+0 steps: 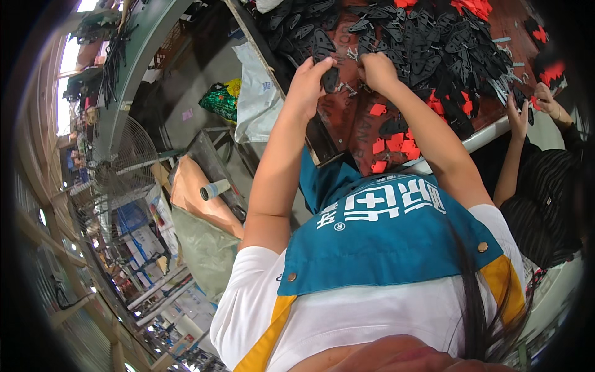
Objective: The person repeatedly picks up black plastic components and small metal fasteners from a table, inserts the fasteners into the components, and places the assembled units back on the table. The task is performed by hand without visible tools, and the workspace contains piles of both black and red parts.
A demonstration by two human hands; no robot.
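Note:
My left hand [308, 85] is closed on a black plastic part [331, 79], a flat piece with rounded ends, near the table's left edge. Beside it, my right hand [379, 73] has its fingers pinched together at the edge of the black heap; what they hold, if anything, is hidden. Small metal screws [352, 54] lie on the table between both hands. A big pile of similar black parts [427, 46] spreads beyond and to the right. Several red diamond-shaped pieces [395, 142] are scattered near my right forearm.
The reddish-brown table [347, 115] has a raised dark rim [320, 139] on its left. More screws [505, 84] lie to the right, by a co-worker's hands [518, 116]. A white sack [259, 93], a green bag [218, 102] and a fan [127, 155] stand left.

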